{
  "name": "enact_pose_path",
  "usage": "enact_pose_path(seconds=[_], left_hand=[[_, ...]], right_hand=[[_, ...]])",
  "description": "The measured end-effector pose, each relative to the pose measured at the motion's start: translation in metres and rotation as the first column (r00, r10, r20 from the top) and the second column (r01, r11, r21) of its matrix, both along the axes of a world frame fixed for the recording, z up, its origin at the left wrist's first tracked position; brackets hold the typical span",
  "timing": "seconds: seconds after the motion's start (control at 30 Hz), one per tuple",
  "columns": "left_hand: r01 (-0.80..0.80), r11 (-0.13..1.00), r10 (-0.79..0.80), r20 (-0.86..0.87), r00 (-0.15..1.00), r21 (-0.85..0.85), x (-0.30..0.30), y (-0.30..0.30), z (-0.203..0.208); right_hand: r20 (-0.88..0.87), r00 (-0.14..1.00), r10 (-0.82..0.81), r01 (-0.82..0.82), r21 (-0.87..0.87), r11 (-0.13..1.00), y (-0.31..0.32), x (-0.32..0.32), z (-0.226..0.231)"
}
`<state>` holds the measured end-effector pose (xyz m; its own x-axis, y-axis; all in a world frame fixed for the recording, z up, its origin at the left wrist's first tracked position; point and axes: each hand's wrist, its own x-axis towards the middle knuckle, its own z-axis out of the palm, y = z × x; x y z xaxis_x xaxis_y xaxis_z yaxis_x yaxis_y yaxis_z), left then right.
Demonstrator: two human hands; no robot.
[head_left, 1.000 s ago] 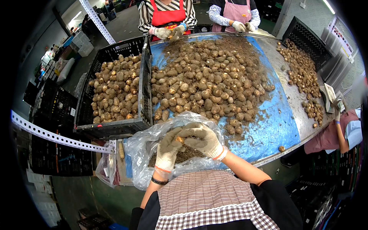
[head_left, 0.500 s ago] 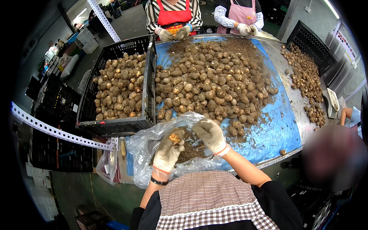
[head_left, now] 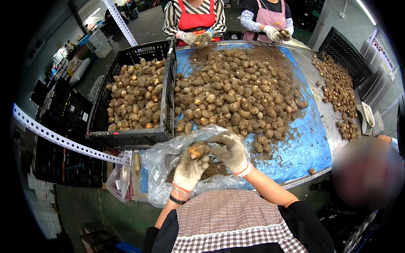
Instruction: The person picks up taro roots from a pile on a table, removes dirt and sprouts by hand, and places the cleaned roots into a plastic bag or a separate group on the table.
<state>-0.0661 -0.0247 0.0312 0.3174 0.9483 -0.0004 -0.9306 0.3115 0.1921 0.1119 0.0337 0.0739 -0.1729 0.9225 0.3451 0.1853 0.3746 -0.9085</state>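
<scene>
My left hand [head_left: 190, 170], in a soiled white knit glove, is closed around a small brown taro [head_left: 198, 150] with an orange-tan cut patch facing up. Close on its right, my gloved right hand [head_left: 231, 152] curves toward the taro, its thumb and fingers apart; I see nothing held in it. Whether its fingertips touch the taro I cannot tell. Both hands are over a clear plastic bag [head_left: 157, 162] that holds dark root scraps [head_left: 214, 168]. Just beyond lies a big heap of taros [head_left: 240, 92] on a blue sheet [head_left: 314, 145].
At the left stands a black crate [head_left: 168, 101] filled with taros. More taros [head_left: 337, 86] lie on the metal right side, near a scale [head_left: 366, 116]. Two gloved co-workers work across the table. A perforated metal rail [head_left: 67, 142] runs at left.
My left hand has raised and turned the taro, so its cut patch shows more. My right hand has opened its fingers beside it. The view has shifted slightly.
</scene>
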Motion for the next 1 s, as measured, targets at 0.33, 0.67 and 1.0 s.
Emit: enact_pose_path(seconds=[0.33, 0.67, 1.0], left_hand=[[-0.01, 0.995, 0.017, 0.07, 0.997, -0.102, 0.01, -0.007, -0.009], [-0.021, 0.999, 0.021, -0.023, 0.999, 0.031, 0.002, 0.001, 0.005], [-0.109, 0.891, 0.453, -0.878, 0.157, 0.44, 0.0, 0.005, 0.02]], right_hand=[[0.174, 0.983, 0.067, -0.122, 0.328, 0.937, 0.001, -0.015, 0.007], [0.05, 0.998, 0.044, -0.037, -0.125, 0.991, 0.006, 0.008, -0.011], [0.221, 0.959, 0.178, -0.229, 0.236, 0.944, -0.002, -0.007, 0.025]])
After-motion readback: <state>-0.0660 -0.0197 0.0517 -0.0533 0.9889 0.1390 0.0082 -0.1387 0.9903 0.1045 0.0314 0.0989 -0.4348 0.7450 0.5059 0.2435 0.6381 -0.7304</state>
